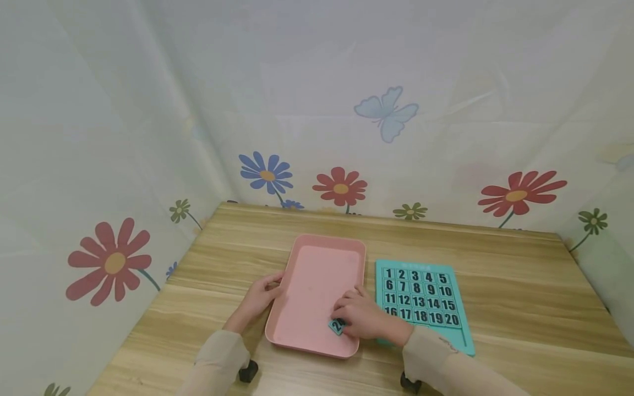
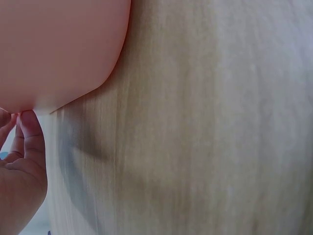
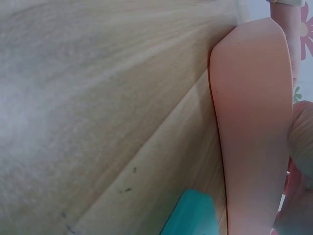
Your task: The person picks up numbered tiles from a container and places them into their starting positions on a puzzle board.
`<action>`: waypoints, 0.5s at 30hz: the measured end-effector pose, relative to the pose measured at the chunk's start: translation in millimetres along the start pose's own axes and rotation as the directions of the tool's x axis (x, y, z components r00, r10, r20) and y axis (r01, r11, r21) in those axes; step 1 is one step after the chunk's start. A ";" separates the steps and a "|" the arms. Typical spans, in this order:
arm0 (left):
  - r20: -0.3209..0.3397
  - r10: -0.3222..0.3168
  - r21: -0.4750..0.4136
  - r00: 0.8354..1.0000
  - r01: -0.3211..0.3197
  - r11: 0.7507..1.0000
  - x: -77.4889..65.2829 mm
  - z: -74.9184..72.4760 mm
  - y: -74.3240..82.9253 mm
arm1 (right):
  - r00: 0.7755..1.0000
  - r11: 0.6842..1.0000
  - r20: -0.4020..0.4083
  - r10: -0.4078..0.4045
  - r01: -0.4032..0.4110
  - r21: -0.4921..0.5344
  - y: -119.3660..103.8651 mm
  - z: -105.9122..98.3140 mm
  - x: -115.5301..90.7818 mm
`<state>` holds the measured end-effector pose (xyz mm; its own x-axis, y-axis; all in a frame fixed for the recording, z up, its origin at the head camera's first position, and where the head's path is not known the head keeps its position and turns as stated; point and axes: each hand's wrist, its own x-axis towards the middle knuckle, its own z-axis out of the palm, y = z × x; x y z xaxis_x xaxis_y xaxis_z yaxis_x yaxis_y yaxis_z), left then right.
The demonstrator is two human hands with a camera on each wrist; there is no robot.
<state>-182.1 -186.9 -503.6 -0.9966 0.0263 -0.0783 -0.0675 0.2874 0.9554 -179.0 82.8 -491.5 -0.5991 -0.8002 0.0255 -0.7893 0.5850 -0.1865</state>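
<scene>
A shallow pink tray [image 1: 312, 269] lies on the wooden table. My left hand [image 1: 260, 298] holds its left rim, thumb and fingers pinching the edge in the left wrist view. Over the tray's lower right part, my right hand [image 1: 360, 314] pinches a small teal number tile [image 1: 337, 326] that begins with a 2; its second digit is partly covered by the fingers. To the right lies a teal number board [image 1: 455, 335] with tiles 1 to 20 in rows. My right hand and wrist hide its lower left part. In the right wrist view the tile is hidden.
The wooden table [image 1: 525, 308] extends on both sides of the tray and board. Behind it hangs a pale curtain [image 1: 307, 110] printed with flowers and a butterfly. In the right wrist view the board's corner [image 3: 193, 215] sits close beside the tray's wall [image 3: 252, 107].
</scene>
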 end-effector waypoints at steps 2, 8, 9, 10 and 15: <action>-0.003 -0.005 -0.007 1.000 0.005 1.000 0.4 0.3 0.1 | 1.000 1.000 -0.004 -0.003 0.003 0.003 0.1 0.4 -0.2; 0.006 -0.004 -0.018 1.000 0.004 1.000 4.0 0.4 -4.5 | 1.000 1.000 -0.021 -0.018 0.018 0.016 0.5 0.7 -0.8; 0.007 -0.002 -0.022 1.000 0.003 1.000 4.0 0.4 -4.6 | 0.999 1.000 -0.028 -0.026 0.026 0.012 0.9 1.1 -1.0; 0.007 0.001 -0.022 1.000 -0.001 1.000 3.7 0.2 -4.5 | 0.999 0.999 -0.039 -0.034 0.035 0.013 1.3 1.3 -1.2; 0.005 0.006 -0.017 1.000 -0.006 1.000 2.8 0.1 -4.5 | 0.983 0.994 -0.146 -0.110 0.110 -0.010 3.9 -0.4 -2.4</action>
<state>-184.6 -188.0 -508.1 -0.9967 0.0331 -0.0738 -0.0621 0.2708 0.9606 -180.7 87.1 -492.0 -0.5219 -0.8318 0.1890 -0.8515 0.4952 -0.1722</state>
